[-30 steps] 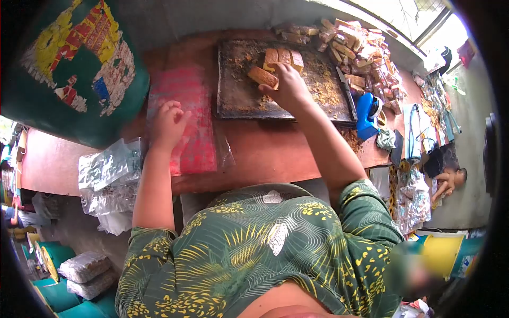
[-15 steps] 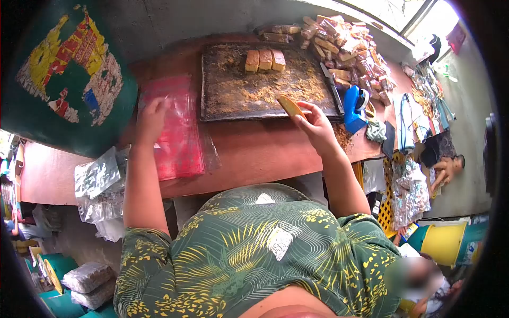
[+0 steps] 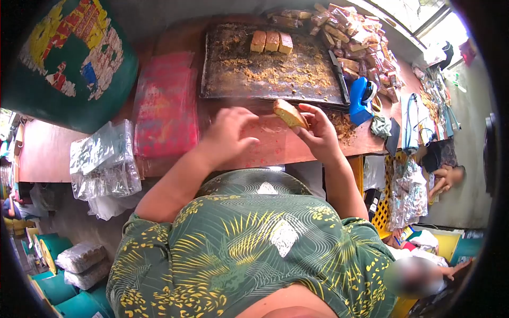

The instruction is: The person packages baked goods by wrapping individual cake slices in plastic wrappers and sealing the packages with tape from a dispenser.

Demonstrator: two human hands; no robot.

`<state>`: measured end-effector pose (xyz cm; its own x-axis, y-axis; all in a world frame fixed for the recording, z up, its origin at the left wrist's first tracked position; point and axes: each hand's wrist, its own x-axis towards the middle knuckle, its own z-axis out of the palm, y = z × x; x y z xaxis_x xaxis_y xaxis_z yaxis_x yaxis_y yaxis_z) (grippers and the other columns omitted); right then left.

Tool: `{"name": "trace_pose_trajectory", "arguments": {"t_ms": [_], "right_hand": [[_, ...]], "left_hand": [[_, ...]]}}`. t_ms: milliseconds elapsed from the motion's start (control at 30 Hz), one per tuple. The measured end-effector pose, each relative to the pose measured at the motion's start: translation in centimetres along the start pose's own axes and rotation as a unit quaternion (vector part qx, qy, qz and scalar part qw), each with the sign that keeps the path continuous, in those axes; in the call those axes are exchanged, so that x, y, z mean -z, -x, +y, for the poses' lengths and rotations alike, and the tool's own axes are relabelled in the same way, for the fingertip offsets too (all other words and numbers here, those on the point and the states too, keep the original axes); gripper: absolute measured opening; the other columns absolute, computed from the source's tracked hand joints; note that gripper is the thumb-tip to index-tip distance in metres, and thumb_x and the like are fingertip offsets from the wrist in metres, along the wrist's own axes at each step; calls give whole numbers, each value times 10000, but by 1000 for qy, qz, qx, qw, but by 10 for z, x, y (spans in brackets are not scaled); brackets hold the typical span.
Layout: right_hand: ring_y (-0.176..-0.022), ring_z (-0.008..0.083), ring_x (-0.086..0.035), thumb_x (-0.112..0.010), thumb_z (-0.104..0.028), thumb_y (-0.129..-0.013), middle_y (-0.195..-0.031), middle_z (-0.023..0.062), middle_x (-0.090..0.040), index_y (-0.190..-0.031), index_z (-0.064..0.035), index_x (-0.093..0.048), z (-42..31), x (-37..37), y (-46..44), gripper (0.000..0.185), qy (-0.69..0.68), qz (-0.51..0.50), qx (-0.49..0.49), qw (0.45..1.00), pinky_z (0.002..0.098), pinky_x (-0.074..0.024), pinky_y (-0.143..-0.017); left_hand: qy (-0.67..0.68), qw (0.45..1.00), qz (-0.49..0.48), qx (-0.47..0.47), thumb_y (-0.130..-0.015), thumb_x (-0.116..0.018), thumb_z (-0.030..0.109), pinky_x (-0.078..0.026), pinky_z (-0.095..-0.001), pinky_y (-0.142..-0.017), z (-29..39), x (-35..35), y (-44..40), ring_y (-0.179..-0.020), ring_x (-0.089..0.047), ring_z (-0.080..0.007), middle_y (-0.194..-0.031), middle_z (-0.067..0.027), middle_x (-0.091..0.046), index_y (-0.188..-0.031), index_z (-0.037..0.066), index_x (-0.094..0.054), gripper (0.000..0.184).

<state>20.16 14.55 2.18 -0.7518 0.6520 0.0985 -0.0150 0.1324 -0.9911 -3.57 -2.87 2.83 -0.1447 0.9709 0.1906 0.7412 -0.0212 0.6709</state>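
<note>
My right hand (image 3: 322,135) pinches a slice of bread or cake (image 3: 289,114), golden-brown outside with a yellowish cut side, in front of the tray. My left hand (image 3: 228,135), smeared by motion, is just left of the slice. A faint see-through plastic bag (image 3: 269,142) with reddish specks seems to hang from its fingers, its edge reaching toward the slice. Left of that hand lies a flat stack of red-printed plastic bags (image 3: 165,106). Beyond the hands, a dark baking tray (image 3: 228,79) covered in crumbs bears three browned cake pieces (image 3: 272,41) in a row.
A knife (image 3: 339,77) lies along the tray's right edge. Wrapped slices (image 3: 366,42) are heaped at the back right, near a blue tape dispenser (image 3: 361,103). A big green drum (image 3: 74,69) stands left; clear plastic bags (image 3: 103,164) hang off the table's front. Other people are at right.
My left hand has left the red bag stack and moved right, close to the slice, seemingly with a clear bag. My right hand still holds the slice, now tilted more. The view has shifted slightly.
</note>
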Motion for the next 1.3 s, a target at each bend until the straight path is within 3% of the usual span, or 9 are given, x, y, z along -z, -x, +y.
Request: {"name": "trace_pose_trajectory", "arguments": {"t_ms": [267,567,700,800,933,967,1100,1200,1300], "right_hand": [[-1075,363,-674,-820,-92,-799,-1195,182,-705,-1328,-85,-628,2,-48,-28,563,322,-82,115,936,406,-552,-933],[-1225,333,-581,-875,-256,-774,-1253,125,-656,-1354,-137,-630,18,-48,-15,641,407,-17,180,896,475,-439,-1063],[-1240,294,-547,-864,-314,-738,-1313,73,-591,-1373,-244,-629,16,-31,40,681,425,-91,257,863,489,-395,-1095],[-1220,284,-552,-838,-264,-697,-1296,60,-595,-1364,-257,-641,28,-13,63,696,510,-85,276,810,492,-401,-1080],[-1175,278,-576,-771,-208,-718,-1223,29,-624,-1322,-263,-683,22,-22,57,613,501,-109,246,822,482,-419,-1062],[-1137,262,-593,-758,-204,-729,-1156,7,-647,-1274,-263,-703,15,-28,50,551,493,-125,281,814,467,-427,-1045],[-1093,264,-601,-793,-246,-767,-1093,-16,-661,-944,-209,-774,4,-31,28,182,442,-151,281,838,467,-428,-1014],[-1213,292,-548,-836,-285,-754,-1280,38,-645,-871,-169,-756,-39,-39,3,183,478,33,372,795,500,-396,-1062],[-1150,272,-608,-841,-259,-794,-1216,11,-685,-843,-170,-715,-47,-32,-26,163,469,-1,329,820,458,-429,-1045]], "left_hand": [[-176,979,50,86,-765,-870,468,-381,-489,-1157,-17,-4,37,-1379,-429,-328,-1454,-82,-539,-1402,90,-607,786],[-191,975,9,112,-757,-852,526,-394,-511,-1100,-12,12,20,-1326,-461,-315,-1381,-64,-568,-1321,125,-645,722],[-202,958,204,19,-749,-856,545,-398,-502,-1097,-22,25,-22,-1309,-466,-351,-1365,-81,-570,-1309,120,-647,734],[-261,937,232,-19,-752,-854,547,-412,-504,-1072,-26,25,-55,-1339,-454,-342,-1416,-84,-545,-1336,119,-635,757],[-162,982,-29,98,-825,-817,479,-447,-507,-1034,-2,41,-88,-1160,-635,-300,-1085,-101,-725,-1087,102,-732,466],[-120,991,12,53,-867,-804,356,-506,-458,-953,-6,36,-88,-961,-708,-299,-901,-102,-743,-951,79,-729,299],[108,994,-18,21,-950,-682,58,-564,-333,-853,4,38,-73,-963,-735,-175,-943,-115,-763,-1127,29,-644,183],[222,972,-26,-66,-969,-628,11,-567,-318,-880,-14,23,-59,-1021,-722,-143,-969,-120,-767,-1280,30,-576,316],[185,980,-44,-53,-953,-691,58,-533,-355,-917,23,38,-36,-997,-721,-163,-993,-85,-770,-1374,84,-556,444]]}}
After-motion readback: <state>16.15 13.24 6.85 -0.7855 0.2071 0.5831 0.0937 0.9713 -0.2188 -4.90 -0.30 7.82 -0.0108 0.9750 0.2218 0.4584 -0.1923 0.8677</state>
